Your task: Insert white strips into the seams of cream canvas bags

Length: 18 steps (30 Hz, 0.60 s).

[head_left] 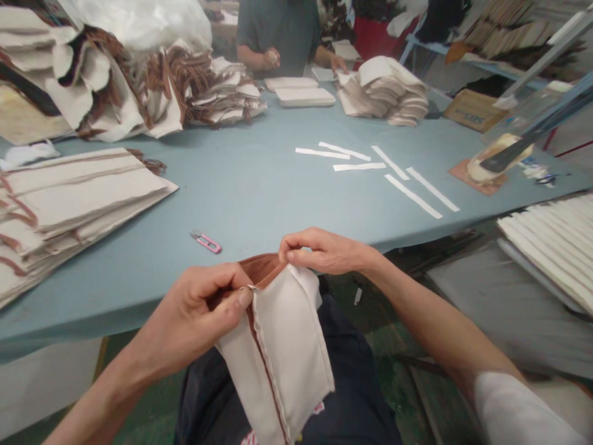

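Between my hands hangs a sewn cream fabric piece (291, 334) with a brown inside and a brown-edged seam running down its front. My left hand (213, 306) pinches its top edge at the seam, thumb in front and fingers partly hidden behind. At the far corner of the same edge, my right hand (319, 250) grips the cloth between thumb and fingers. The upper edge is spread apart, so the brown lining shows. The lower part hangs over my lap. Pink thread snips (206, 241) lie on the table just beyond my left hand.
Several white strips (364, 166) lie on the blue-covered table (241, 167). Stacked cream pieces (83, 198) sit at left, with a larger heap (152, 93) behind. Across the table a person (282, 37) stands by more stacks (384, 89). A glue-stained pot (491, 164) is at right.
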{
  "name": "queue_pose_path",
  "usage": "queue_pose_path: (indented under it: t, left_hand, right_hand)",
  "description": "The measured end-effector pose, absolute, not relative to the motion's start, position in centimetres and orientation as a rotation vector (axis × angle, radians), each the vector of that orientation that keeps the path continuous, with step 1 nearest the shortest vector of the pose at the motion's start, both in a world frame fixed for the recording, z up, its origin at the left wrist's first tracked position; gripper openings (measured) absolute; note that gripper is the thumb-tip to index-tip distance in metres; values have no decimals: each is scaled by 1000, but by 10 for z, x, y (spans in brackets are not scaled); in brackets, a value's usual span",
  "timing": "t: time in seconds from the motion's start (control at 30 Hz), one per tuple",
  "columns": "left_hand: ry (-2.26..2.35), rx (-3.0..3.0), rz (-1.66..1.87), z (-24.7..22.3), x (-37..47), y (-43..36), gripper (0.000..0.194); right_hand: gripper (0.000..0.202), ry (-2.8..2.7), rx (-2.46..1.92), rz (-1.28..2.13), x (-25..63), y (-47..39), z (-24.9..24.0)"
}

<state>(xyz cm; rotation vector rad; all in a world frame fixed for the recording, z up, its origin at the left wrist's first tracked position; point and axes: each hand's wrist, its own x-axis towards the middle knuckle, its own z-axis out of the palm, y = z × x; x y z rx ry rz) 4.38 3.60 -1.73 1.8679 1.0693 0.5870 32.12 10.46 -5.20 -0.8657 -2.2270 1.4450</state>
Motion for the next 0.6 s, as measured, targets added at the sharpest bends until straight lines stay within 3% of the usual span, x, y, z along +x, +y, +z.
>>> queue_pose_path:
  t: [0.17, 0.3, 0.6]
  left_hand:
    - [1058, 2156, 814, -4, 43, 28, 37]
    - [1116, 2251, 1015, 0, 44, 22, 35]
    - [1103, 2181, 764, 2, 30, 20, 30]
  right_hand:
    - [15, -2404, -618, 1157, 300, 95, -10]
    - [26, -2401, -525, 1043, 280, 80, -2]
    - [41, -2391, -620, 1014, 264, 69, -19]
